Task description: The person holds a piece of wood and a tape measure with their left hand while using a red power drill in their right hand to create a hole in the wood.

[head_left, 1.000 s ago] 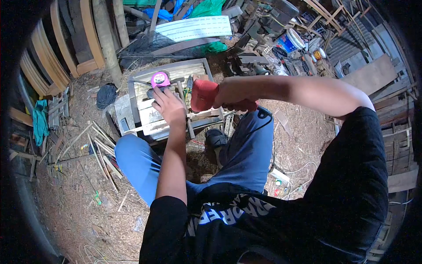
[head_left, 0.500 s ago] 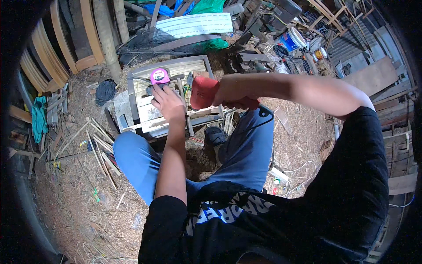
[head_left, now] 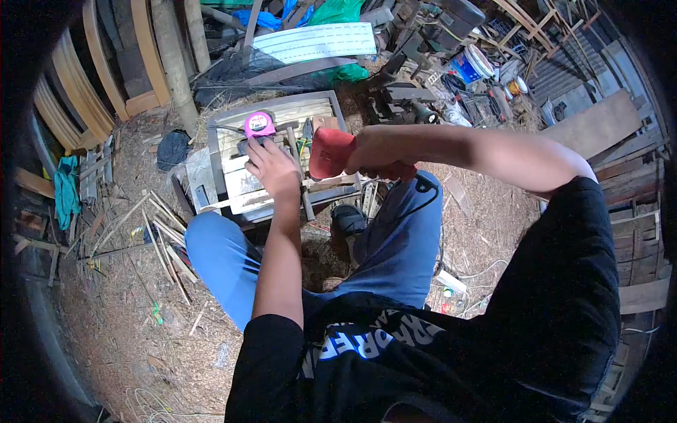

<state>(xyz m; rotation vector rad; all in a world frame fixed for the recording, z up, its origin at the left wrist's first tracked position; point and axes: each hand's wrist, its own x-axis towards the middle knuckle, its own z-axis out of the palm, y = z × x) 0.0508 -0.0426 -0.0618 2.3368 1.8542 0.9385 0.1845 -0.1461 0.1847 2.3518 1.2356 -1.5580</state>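
Note:
My right hand (head_left: 368, 151) is wrapped round the grip of a red corded power tool (head_left: 331, 152), probably a drill. Its body stands over the right side of a low wooden work surface (head_left: 326, 98), and its working tip is hidden from view. My left hand (head_left: 276, 169) lies on the light boards there, palm down with fingers spread, fingertips at a small dark object (head_left: 247, 146) I cannot make out. Just beyond those fingertips sits a pink tape measure (head_left: 259, 125). Between my hands runs a narrow wood strip (head_left: 293, 143), with green-handled pliers (head_left: 305, 135) beside it.
Curved wooden frames (head_left: 72, 84) lean at the far left. A black bundle (head_left: 171, 149) lies left of the work surface, and thin wood sticks (head_left: 169, 243) litter the ground. Scrap, a white-and-blue bucket (head_left: 472, 65) and a board (head_left: 599, 130) stand at the right.
The whole view has shifted slightly, so things appear a little lower and farther right. Both hands and the red tool keep nearly the same places over the boards.

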